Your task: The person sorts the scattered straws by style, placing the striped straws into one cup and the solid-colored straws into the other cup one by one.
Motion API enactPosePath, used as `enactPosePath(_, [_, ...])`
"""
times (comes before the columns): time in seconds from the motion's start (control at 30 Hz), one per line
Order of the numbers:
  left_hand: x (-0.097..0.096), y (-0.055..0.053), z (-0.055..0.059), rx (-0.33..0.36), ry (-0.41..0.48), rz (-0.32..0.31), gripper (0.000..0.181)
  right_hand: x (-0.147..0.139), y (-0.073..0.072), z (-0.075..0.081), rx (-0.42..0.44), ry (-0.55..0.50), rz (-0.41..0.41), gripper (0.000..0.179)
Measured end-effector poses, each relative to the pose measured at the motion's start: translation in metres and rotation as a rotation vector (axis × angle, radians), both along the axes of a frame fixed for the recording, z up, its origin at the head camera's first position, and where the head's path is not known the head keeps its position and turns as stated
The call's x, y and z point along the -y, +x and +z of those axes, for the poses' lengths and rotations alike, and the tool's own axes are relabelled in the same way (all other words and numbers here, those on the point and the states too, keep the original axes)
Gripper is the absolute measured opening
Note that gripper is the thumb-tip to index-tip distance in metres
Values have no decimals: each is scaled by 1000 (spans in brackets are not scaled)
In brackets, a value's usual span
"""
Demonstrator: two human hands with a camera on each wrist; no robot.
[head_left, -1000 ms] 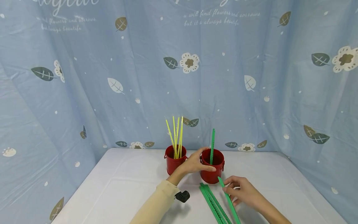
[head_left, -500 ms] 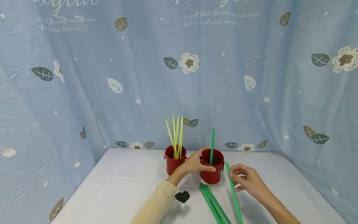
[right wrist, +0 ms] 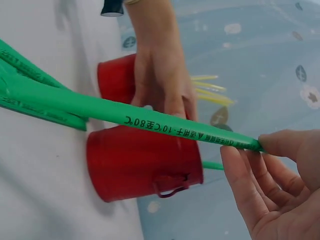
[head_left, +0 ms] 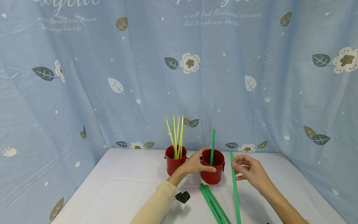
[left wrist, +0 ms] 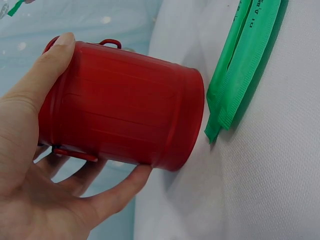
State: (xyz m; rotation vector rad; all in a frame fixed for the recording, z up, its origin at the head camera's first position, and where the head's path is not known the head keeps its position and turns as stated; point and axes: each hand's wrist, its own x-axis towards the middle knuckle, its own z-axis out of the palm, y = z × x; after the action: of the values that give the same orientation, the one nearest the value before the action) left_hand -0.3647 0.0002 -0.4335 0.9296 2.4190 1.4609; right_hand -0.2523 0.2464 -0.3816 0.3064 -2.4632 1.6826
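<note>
My left hand point(head_left: 194, 162) grips a small red bucket point(head_left: 211, 175) from its left side. In the left wrist view, thumb and fingers curve round the bucket's wall point(left wrist: 130, 105). One green wrapped straw point(head_left: 213, 146) stands upright inside it. My right hand point(head_left: 250, 172) pinches the upper end of another green wrapped straw point(head_left: 235, 193), to the right of the bucket and apart from it. Printing shows along this straw's wrapper point(right wrist: 165, 125) in the right wrist view. Its lower end runs out of the head view.
Several more green wrapped straws point(head_left: 213, 203) lie on the white table point(head_left: 126, 193) before the bucket. A second red bucket point(head_left: 172, 165) holding several yellow straws point(head_left: 175, 137) stands to the left. Blue patterned cloth point(head_left: 139, 77) hangs behind. A black device point(head_left: 182, 197) sits by my left wrist.
My right hand has moved up and to the right, raising the pinched straw away from the others and tipping it more upright. My left hand and the bucket have stayed put.
</note>
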Motion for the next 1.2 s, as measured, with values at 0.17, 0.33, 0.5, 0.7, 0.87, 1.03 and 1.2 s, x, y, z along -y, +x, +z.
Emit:
enactPosePath(0.17, [0, 1, 1, 1, -5, 8, 92, -2, -2, 8, -63, 8, -27, 39])
enactPosePath(0.33, [1, 2, 2, 2, -6, 9, 91, -4, -7, 18, -131, 11, -54, 37])
enactPosePath(0.5, [1, 2, 2, 4, -2, 6, 90, -3, -16, 34, -218, -3, -54, 35])
enactPosePath(0.7, [0, 2, 2, 8, -7, 1, 92, 0, -24, 54, -296, -44, -63, 36])
enactPosePath(0.87, [0, 2, 3, 10, -8, -5, 92, 0, -29, 63, -301, -119, -76, 34])
enactPosePath(1.03, [0, 2, 3, 15, -9, -6, 93, -1, -33, 71, -315, -207, -96, 32])
enactPosePath(1.2, [1, 2, 3, 15, -13, 6, 92, -1, -38, 78, -370, -266, -127, 31])
